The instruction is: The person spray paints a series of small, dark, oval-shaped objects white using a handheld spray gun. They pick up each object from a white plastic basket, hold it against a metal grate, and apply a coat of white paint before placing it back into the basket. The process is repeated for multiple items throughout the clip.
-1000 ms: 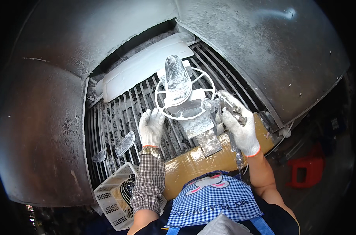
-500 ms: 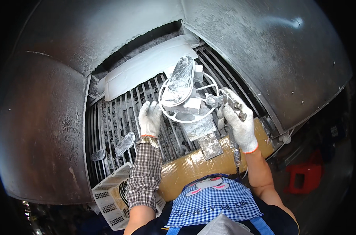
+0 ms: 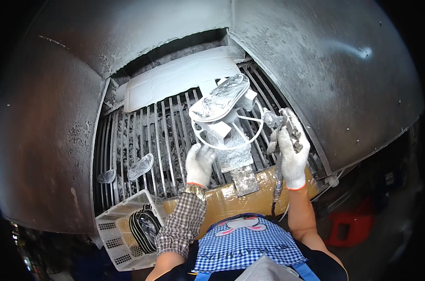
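Note:
My right hand (image 3: 294,152), in a white glove, grips a spray gun (image 3: 273,121) crusted with white and grey residue, its nozzle close to the right side of a white spoked wheel (image 3: 236,149). My left hand (image 3: 199,165), also gloved, is at the wheel's near-left rim with its fingers loosely bent and apart; whether they touch the rim I cannot tell. On top of the wheel, raised on white blocks (image 3: 219,128), lies a sole-shaped piece (image 3: 221,99) with a white edge and a shiny film-covered middle, slanting up to the right.
Two smaller film-covered pieces, one oval (image 3: 141,167) and one smaller (image 3: 107,176), lie on the slatted grate (image 3: 157,136). A white plastic basket (image 3: 110,229) holds several dark striped pieces (image 3: 146,227). Metal booth walls (image 3: 324,70) enclose the grate; a tape-covered yellow-brown ledge (image 3: 221,204) runs in front.
The wheel has turned clockwise, and the sole-shaped piece now slants more to the right. My left hand has shifted right and nearer to me, along the rim. My right hand still holds the spray gun.

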The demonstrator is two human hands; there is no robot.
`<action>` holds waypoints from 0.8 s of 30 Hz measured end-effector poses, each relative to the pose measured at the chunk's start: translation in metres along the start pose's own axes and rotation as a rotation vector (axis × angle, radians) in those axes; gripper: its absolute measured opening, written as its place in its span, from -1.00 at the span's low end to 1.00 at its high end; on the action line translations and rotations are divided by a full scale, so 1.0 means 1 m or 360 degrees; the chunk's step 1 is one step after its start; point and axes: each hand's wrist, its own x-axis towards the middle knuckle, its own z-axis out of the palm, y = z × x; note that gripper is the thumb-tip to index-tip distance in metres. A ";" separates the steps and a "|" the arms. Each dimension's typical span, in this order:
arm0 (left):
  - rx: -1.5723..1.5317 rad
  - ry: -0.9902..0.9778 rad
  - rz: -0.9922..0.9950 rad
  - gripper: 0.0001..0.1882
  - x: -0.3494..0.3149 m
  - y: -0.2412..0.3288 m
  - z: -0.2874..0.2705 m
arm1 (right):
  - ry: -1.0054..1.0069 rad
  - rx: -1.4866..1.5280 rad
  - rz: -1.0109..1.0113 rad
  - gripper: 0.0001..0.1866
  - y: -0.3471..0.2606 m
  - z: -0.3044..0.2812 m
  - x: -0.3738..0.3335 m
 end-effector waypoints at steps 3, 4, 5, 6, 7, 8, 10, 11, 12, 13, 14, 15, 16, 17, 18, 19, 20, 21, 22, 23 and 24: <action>-0.0088 -0.0157 -0.0141 -0.70 -0.014 -0.018 -0.001 | -0.0105 -0.0055 -0.0053 -0.40 0.000 -0.002 -0.003; -0.0080 -0.0197 -0.0168 -0.59 -0.016 -0.021 -0.001 | -0.0091 -0.0098 -0.0018 -0.41 -0.001 0.001 -0.004; -0.0082 -0.0206 -0.0156 -0.59 -0.018 -0.026 0.000 | -0.0107 -0.0089 -0.0004 -0.41 0.001 0.004 -0.004; -0.0080 -0.0218 -0.0148 -0.58 -0.020 -0.029 0.003 | -0.0116 -0.0078 0.0005 -0.41 0.003 0.006 -0.005; -0.0077 -0.0232 -0.0140 -0.58 -0.022 -0.032 0.005 | -0.0123 -0.0068 0.0014 -0.42 0.005 0.007 -0.005; -0.0075 -0.0265 -0.0133 -0.57 -0.023 -0.032 0.007 | -0.0217 -0.0054 0.0013 -0.43 0.005 0.006 -0.006; -0.0110 -0.0268 -0.0127 -0.56 -0.019 -0.031 0.005 | -0.0297 -0.0101 0.0106 -0.41 0.002 0.003 -0.011; -0.0128 -0.0270 -0.0125 -0.56 -0.017 -0.029 0.003 | -0.0349 -0.0039 0.0174 -0.41 0.002 0.000 -0.013; -0.0140 -0.0287 -0.0129 -0.56 -0.017 -0.026 0.004 | -0.0414 -0.0120 0.0133 -0.37 0.000 -0.003 -0.014; -0.0153 -0.0304 -0.0133 -0.57 -0.017 -0.023 0.003 | -0.0417 -0.0117 0.0096 -0.36 -0.001 -0.004 -0.016; -0.0166 -0.0320 -0.0138 -0.58 -0.017 -0.019 0.003 | -0.0419 -0.0115 0.0059 -0.35 -0.002 -0.006 -0.020; -0.0144 -0.0321 -0.0112 -0.55 -0.016 -0.018 0.003 | -0.0427 -0.0115 0.0023 -0.34 -0.002 -0.008 -0.023; -0.0123 -0.0320 -0.0085 -0.52 -0.016 -0.016 0.002 | -0.0388 -0.0079 0.0081 -0.33 -0.002 -0.010 -0.026; -0.0102 -0.0319 -0.0059 -0.50 -0.015 -0.015 0.002 | -0.0363 -0.0097 0.0099 -0.33 -0.001 -0.014 -0.028; -0.0092 -0.0261 -0.0067 -0.48 -0.016 -0.013 0.004 | -0.0335 -0.0116 0.0119 -0.33 0.001 -0.021 -0.031; -0.0096 -0.0271 -0.0054 -0.48 -0.015 -0.011 0.004 | -0.0311 -0.0135 0.0136 -0.33 0.003 -0.029 -0.033; -0.0100 -0.0281 -0.0040 -0.48 -0.014 -0.010 0.003 | -0.0311 -0.0187 0.0167 -0.33 0.005 -0.039 -0.036; -0.0100 -0.0292 -0.0028 -0.49 -0.012 -0.009 0.002 | -0.0294 -0.0243 0.0171 -0.33 0.009 -0.048 -0.040; -0.0071 -0.0285 -0.0009 -0.52 -0.012 -0.007 0.001 | -0.0278 -0.0296 0.0177 -0.33 0.012 -0.055 -0.042; -0.0062 -0.0287 -0.0003 -0.53 -0.012 -0.005 0.001 | -0.0262 -0.0348 0.0182 -0.34 0.015 -0.062 -0.045; -0.0053 -0.0289 -0.0009 -0.54 -0.013 -0.004 0.003 | -0.0252 -0.0386 0.0196 -0.34 0.018 -0.070 -0.050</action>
